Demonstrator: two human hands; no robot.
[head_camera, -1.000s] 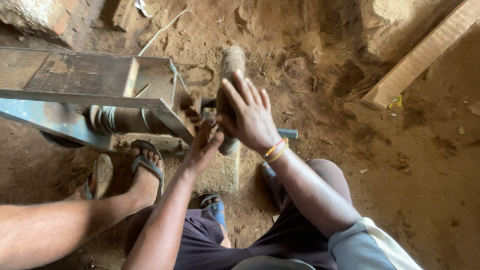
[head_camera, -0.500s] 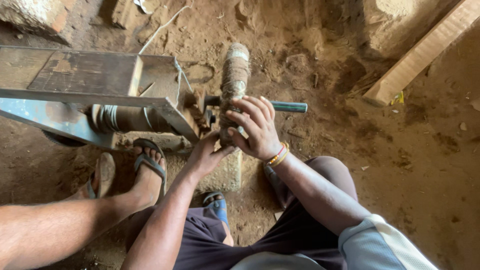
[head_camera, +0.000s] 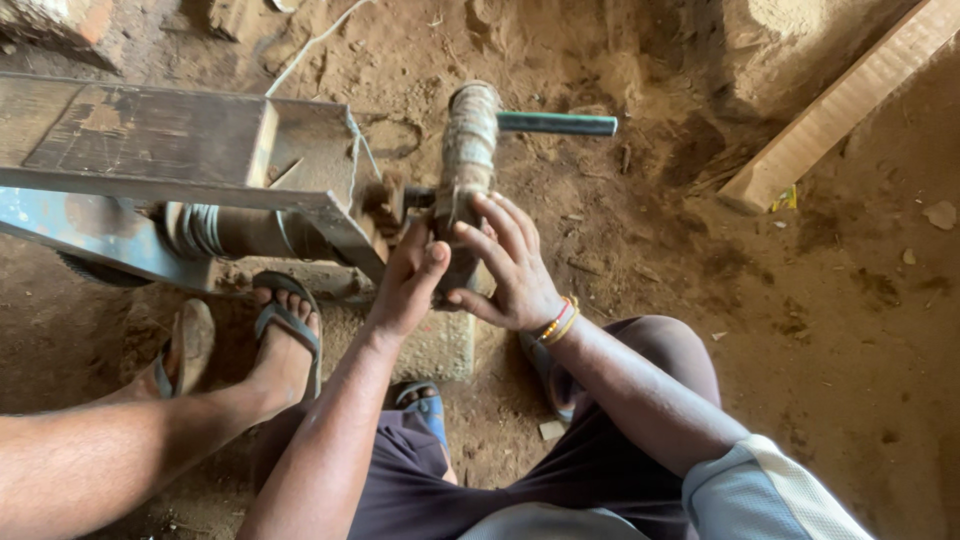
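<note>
Left hand (head_camera: 410, 285): fingers curled against the lower end of the crank arm (head_camera: 468, 170), gripping it from the left.
Right hand (head_camera: 510, 265): fingers spread over the same lower end from the right, thumb underneath, holding it; beaded bangles (head_camera: 557, 322) on the wrist.
Crank arm: upright, wrapped in dusty binding, fixed to the shaft at the end of the metal frame (head_camera: 190, 150).
Handle (head_camera: 556, 123): dark green bar, sticking out right from the arm's top.
Foot in sandal (head_camera: 285, 335): on the dirt floor (head_camera: 800, 330) below the frame.
Wooden plank (head_camera: 840, 100): upper right, well apart.
</note>
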